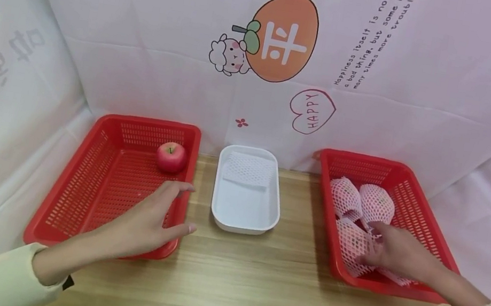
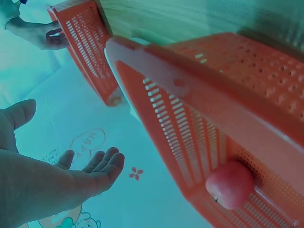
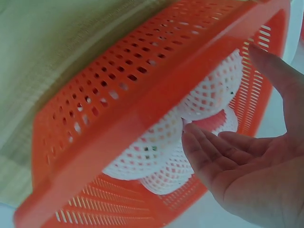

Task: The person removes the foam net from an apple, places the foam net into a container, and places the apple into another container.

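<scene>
My left hand (image 1: 148, 223) hovers over the right side of the left red basket (image 1: 34, 226), thumb and fingers spread apart with nothing between them. Inside that basket, toward its back right corner, lies a bare red apple (image 1: 171, 157), also in the left wrist view (image 2: 230, 185). On the other side, my right hand (image 1: 397, 251) reaches into the right red basket (image 1: 384, 287). Several apples in white foam nets (image 1: 376, 201) fill its left part. In the right wrist view, the fingertips (image 3: 192, 135) are right at the netted apples (image 3: 211, 92), thumb held away, hand not closed round any.
Between the baskets stands a white plastic tray (image 1: 245, 210) with an empty foam net (image 1: 249, 169) lying at its back. All stand on a wooden table (image 1: 223, 284). A printed white cloth (image 1: 175, 17) hangs close behind and at both sides.
</scene>
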The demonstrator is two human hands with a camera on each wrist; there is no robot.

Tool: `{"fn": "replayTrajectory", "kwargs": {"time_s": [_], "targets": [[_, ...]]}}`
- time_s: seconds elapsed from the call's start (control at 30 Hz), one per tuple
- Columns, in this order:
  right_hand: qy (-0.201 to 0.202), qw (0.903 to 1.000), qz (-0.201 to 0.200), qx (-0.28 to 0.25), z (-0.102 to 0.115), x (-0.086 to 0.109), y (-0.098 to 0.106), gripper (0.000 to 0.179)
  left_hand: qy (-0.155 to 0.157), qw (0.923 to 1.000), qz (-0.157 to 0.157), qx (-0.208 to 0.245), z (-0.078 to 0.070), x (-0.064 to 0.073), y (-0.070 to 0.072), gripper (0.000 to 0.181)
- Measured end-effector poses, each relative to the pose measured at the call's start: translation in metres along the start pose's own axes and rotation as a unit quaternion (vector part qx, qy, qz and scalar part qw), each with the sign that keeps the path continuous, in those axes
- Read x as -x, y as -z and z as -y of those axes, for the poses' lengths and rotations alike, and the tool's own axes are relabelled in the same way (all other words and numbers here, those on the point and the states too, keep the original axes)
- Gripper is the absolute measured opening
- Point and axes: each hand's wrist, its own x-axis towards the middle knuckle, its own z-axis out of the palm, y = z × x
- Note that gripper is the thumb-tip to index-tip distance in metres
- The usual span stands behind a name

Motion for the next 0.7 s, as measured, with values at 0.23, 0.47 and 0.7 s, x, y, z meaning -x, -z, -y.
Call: {"fn": "replayTrajectory", "kwargs": {"time_s": [0.23,0.47,0.7], "targets": [[-0.001,1.0,-0.006,-0.001,-0.003,-0.001,-0.01,0.091,0.019,0.9997,0.018,0.004,-0.005,0.002,-0.006,0.074],[-0.007,0.9997,-0.009,-0.02,-0.001,-0.001,-0.018,0.093,-0.002,0.9998,0.017,0.012,-0.006,0.005,-0.013,0.072],[-0.023,0.9989,-0.005,-0.04,0.002,-0.007,-0.027,0.085,-0.019,0.9994,0.015,0.023,-0.006,0.007,-0.019,0.07]]}}
